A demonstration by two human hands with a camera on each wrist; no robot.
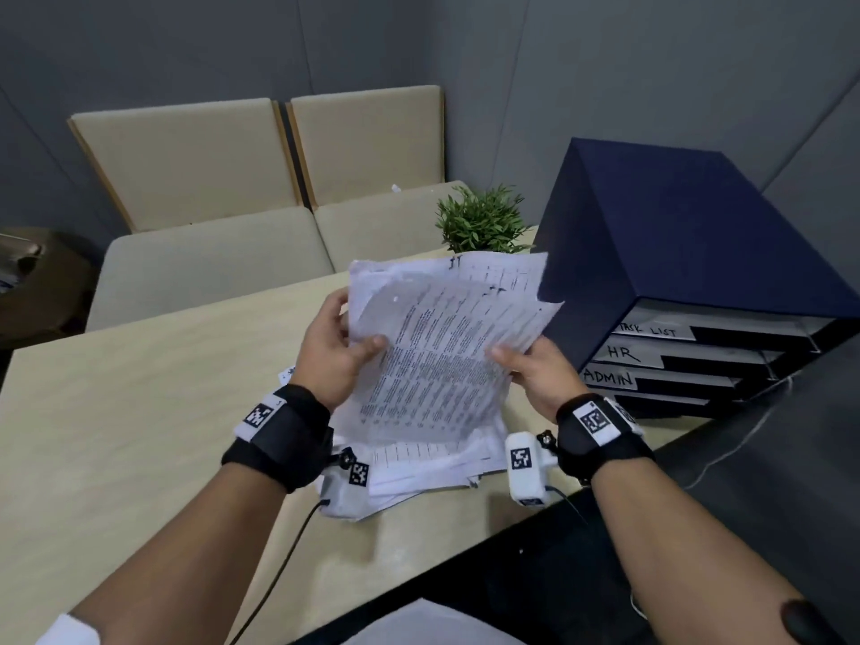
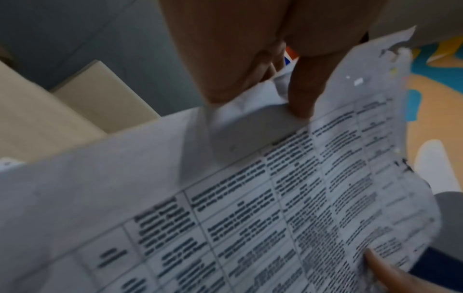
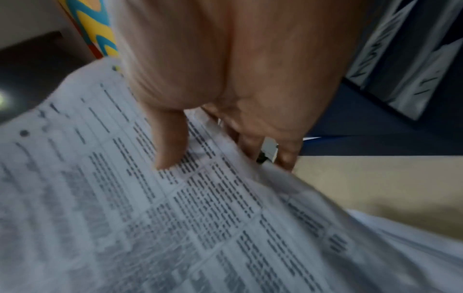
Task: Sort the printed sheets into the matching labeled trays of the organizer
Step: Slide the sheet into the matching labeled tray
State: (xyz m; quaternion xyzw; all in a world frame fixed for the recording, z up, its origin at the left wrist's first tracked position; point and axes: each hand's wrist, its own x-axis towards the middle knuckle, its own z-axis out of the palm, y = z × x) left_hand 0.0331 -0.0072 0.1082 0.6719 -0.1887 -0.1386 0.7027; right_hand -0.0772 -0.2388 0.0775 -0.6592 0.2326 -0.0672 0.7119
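Observation:
Both hands hold up a bundle of printed sheets [image 1: 442, 337] above the table. My left hand [image 1: 337, 346] pinches the bundle's left edge, thumb on top [image 2: 300, 95]. My right hand [image 1: 530, 365] pinches its right edge, thumb on the print [image 3: 170, 146] and fingers underneath. The top sheet [image 2: 263, 208] carries a table of small text. A loose pile of more sheets [image 1: 433, 463] lies on the table below the hands. The dark blue organizer [image 1: 688, 253] stands at the right, its trays labelled TASK LIST [image 1: 649, 329], HR [image 1: 623, 353] and ADMIN [image 1: 607, 378]; a lower tray's label is hidden.
A small green plant [image 1: 481, 221] stands behind the sheets, beside the organizer. Beige cushioned seats [image 1: 260, 197] line the table's far side. The light wooden table [image 1: 116, 435] has a dark edge [image 1: 512, 565] near me. Cables trail from the wrist cameras.

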